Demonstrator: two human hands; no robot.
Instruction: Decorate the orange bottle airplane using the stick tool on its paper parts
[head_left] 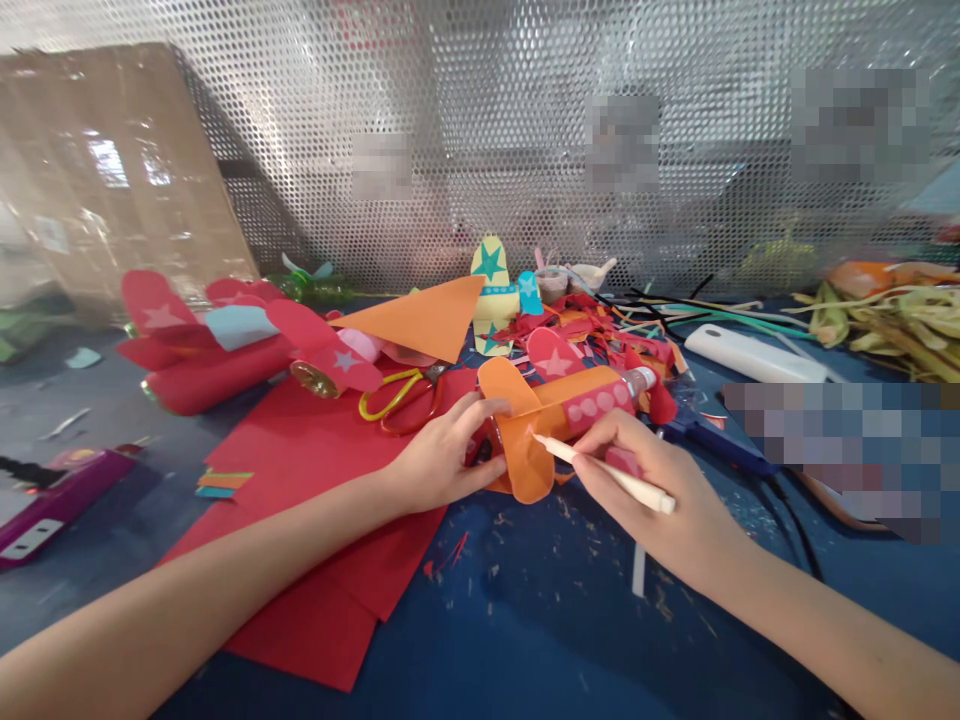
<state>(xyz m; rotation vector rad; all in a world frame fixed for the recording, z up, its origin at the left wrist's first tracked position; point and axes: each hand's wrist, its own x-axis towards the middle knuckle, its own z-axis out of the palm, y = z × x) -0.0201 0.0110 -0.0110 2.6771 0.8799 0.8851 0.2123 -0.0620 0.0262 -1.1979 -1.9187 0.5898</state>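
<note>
Just right of the middle lies an orange paper toy airplane (592, 386), with a red band of pink dots round its bottle body. My left hand (450, 455) is closed on its near end, thumb below and fingers above the rounded orange wing (529, 470). In my right hand (652, 480) is a slim cream-coloured marker (626, 483), held like a pen. Its tip touches or nearly touches the wing, at a small pale mark. Yellow-and-red-handled scissors (401, 400) lie beyond my left hand, on red paper sheets (300, 500).
Red toy airplanes (217, 375) stand at the left, near an orange paper piece (427, 318). A yellow toy airplane (495, 300) stands behind red paper scraps (592, 325). A purple power strip (67, 505) lies far left; a blue glue gun (724, 445) and white bar (757, 355) lie right.
</note>
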